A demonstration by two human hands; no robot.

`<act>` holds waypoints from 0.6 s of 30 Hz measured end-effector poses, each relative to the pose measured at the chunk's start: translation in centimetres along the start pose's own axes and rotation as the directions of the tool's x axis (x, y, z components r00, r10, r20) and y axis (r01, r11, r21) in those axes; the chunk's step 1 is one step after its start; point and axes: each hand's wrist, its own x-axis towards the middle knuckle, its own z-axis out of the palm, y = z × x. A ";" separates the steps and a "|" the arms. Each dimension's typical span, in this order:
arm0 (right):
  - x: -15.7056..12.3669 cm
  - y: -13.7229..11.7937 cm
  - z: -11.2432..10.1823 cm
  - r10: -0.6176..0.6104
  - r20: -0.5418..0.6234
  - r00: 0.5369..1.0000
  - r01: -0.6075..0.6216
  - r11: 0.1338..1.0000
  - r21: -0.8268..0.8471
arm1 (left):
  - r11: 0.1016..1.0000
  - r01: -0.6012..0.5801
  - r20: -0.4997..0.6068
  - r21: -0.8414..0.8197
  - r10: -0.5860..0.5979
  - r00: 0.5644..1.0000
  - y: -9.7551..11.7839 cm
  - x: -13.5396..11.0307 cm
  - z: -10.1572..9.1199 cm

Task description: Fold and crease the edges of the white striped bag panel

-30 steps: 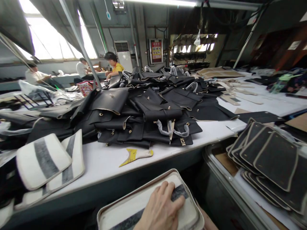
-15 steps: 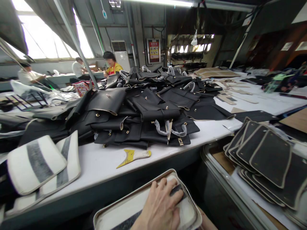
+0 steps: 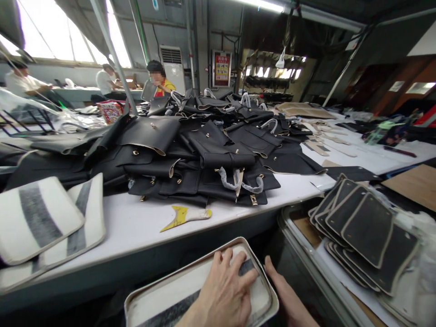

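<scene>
A white padded panel (image 3: 163, 295) with a grey stripe and a raised beige rim lies tilted at the bottom of the view, below the table's front edge. My left hand (image 3: 223, 295) rests flat on its right half, fingers spread over the stripe. My right hand (image 3: 289, 295) comes up from the lower right. Its thumb lies along the panel's right rim and its fingers are hidden beneath the panel.
A long white table (image 3: 136, 227) carries a big pile of black bags (image 3: 204, 154), a yellow-and-white cut piece (image 3: 185, 214) and two striped white panels (image 3: 37, 218) at the left. Dark beige-edged panels (image 3: 361, 222) are fanned out on a lower surface at the right. People (image 3: 158, 81) work far behind.
My right hand has come into view at the panel's right rim. My left hand slid slightly left on the panel and spread its fingers. The view shifted a little.
</scene>
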 end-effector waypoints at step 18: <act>-1.9 -0.5 -0.1 -0.298 -0.091 0.950 0.144 0.678 -0.721 | 0.984 -0.102 0.013 0.147 0.101 0.995 -0.6 -0.7 2.7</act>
